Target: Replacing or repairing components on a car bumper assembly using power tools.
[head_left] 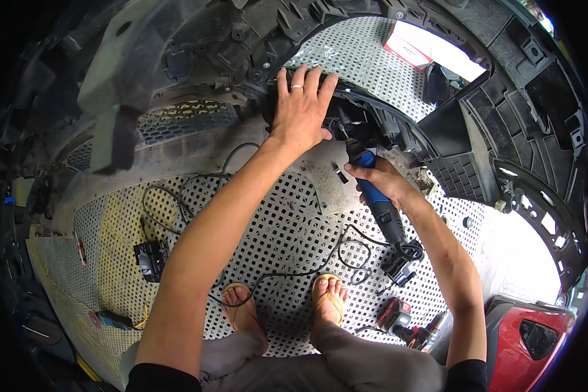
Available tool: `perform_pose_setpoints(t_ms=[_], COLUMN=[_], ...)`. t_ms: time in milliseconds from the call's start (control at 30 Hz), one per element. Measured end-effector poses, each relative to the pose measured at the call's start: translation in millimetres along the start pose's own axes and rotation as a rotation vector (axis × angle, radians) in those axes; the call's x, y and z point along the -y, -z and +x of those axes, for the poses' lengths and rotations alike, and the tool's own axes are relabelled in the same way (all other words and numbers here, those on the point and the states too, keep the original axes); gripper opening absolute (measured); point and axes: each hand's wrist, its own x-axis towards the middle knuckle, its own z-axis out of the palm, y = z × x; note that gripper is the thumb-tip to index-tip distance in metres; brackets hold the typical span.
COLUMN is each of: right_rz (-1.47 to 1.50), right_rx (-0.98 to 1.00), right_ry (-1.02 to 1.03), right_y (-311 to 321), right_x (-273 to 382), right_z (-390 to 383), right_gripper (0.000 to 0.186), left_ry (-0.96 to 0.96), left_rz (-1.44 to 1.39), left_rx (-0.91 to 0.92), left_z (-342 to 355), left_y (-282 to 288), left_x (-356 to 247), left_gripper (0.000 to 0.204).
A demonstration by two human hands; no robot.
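Two sandalled feet (287, 300) stand on perforated metal flooring (287, 228). The right hand (382, 179) has its grip wrapped around a blue-and-black corded rotary tool (379, 199); the left hand (302, 111) presses flat, grip wide, on the black plastic car bumper (242, 39). A red-and-white flat box (408, 49) lies beyond.

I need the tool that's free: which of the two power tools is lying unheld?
The red-and-black cordless tool lying by the person's right foot; the blue corded one is gripped in the right hand.

Left hand (300, 108) lies flat, fingers spread (a ring on one), pressed on the dirty black plastic car bumper (196, 59) — arm stretched straight. Right hand (380, 178), just beside and below it, fist closed — elbow bent.
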Motion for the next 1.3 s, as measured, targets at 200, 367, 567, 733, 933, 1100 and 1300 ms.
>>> perform_pose_setpoints(t_ms=[200, 367, 567, 733, 933, 1100, 1300], right_rz=[0.007, 0.01, 0.002, 0.017, 0.027, 0.014, 0.006], right_rx=[0.017, 0.009, 0.007, 0.02, 0.03, 0.015, 0.02], right_ry=[0.0, -0.008, -0.044, -0.034, -0.022, -0.028, -0.027], right_y=[2.0, 3.5, 3.0, 3.1, 3.2, 3.3, 4.4], right_x=[-4.7, -6.5, -4.9, -4.4, -3.7, -3.6, -6.6], right_z=[2.9, 5.4, 7.2, 4.6, 3.2, 3.7, 6.7], right_gripper=[0.06, 0.061, 0.062, 0.063, 0.065, 0.067, 0.069], left_ry=[-0.001, -0.006, -0.008, -0.012, -0.012, -0.011, -0.012], left_rz=[-0.003, 0.004, 0.001, 0.014, 0.009, 0.016, 0.023], left_rx=[-0.005, -0.013, -0.02, -0.031, -0.032, -0.036, -0.036], left_z=[-0.6, 0.8, 0.5, -0.3, -0.7, -0.3, -0.3], left_y=[-1.2, 0.3, -2.4, -2.9, -2.2, -2.2, -2.3], left_x=[-0.7, -0.2, 1.5, -0.1, 0.2, -0.5, 0.0], left_gripper=[0.119, 0.119, 0.113, 0.104, 0.101, 0.101, 0.1])
